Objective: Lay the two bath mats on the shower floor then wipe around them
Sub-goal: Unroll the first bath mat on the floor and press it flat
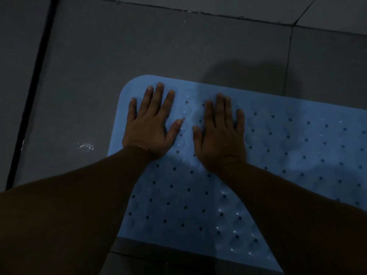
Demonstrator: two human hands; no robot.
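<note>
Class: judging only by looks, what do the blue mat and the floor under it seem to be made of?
Mat: probably soft rubber or plastic, matt; it has rows of punched holes, moulded bumps and rounded corners. Floor: seemingly hard grey tile, smooth with slight sheen; straight joint lines and a glinting wet patch suggest this.

The floor [158, 46] is made of big dark grey tiles with thin lines between them. A dark stripe runs down the left side of the frame. A small wet spot [84, 146] shines at the middle left. One light blue mat [297, 145], full of little round holes, lies flat on the floor, filling the lower right.
</note>
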